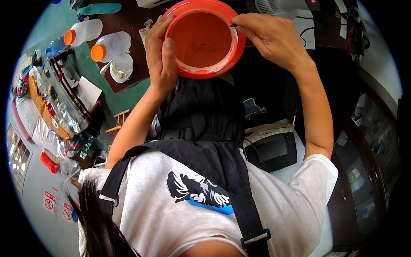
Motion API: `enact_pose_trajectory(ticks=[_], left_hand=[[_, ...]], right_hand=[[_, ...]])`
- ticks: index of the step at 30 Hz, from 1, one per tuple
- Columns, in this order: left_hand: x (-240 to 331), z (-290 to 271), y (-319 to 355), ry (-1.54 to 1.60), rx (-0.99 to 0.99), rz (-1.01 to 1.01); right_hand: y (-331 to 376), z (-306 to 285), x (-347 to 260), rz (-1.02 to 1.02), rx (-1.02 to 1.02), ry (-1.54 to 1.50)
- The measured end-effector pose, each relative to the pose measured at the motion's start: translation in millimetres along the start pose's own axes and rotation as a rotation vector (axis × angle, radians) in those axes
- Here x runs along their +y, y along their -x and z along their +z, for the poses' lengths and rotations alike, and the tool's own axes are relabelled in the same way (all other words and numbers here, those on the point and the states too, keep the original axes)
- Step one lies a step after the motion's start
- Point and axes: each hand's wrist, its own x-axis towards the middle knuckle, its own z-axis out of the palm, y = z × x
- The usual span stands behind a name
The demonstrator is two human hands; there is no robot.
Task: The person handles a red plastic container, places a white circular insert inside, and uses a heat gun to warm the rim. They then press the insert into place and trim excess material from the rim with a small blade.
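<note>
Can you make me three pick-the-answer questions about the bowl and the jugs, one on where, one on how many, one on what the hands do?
1. Where is the left hand?
A. on the orange bowl's rim
B. on a jug
C. on the floor

2. How many white jugs with orange caps lie on the table?
A. none
B. two
C. five

3. What is the right hand doing?
A. hanging free
B. pinching something small at the bowl's rim
C. holding a jug

Answers: 1 A, its fingers wrap the near edge; 2 B, both lie left of the bowl; 3 B, thumb and fingertip meet at the rim.
</note>
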Motion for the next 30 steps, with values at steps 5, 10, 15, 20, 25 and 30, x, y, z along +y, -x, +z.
enact_pose_trajectory(ticks=[5,10,15,20,25,30], left_hand=[[1.3,11.5,-2.7,0.045,0.111,-0.003],[-0.2,12.2,-2.4,0.037,0.137,0.017],[0.1,14.0,-2.5,0.045,0.151,0.011],[-0.4,12.7,-1.6,-0.011,0.141,0.005],[-11.3,13.5,-0.5,-0.015,0.155,0.070],[-27.6,16.8,1.5,-0.002,0.179,0.147]], right_hand=[[-5.4,-3.3,14.2,-0.024,-0.109,-0.103],[-15.2,-8.9,17.0,-0.133,-0.111,-0.046],[-21.5,-10.9,2.9,-0.174,-0.042,0.057],[-19.9,-2.4,7.1,-0.178,0.006,0.062],[-23.9,3.3,13.7,-0.198,0.019,-0.023],[-23.3,3.5,14.7,-0.192,0.004,0.022]])
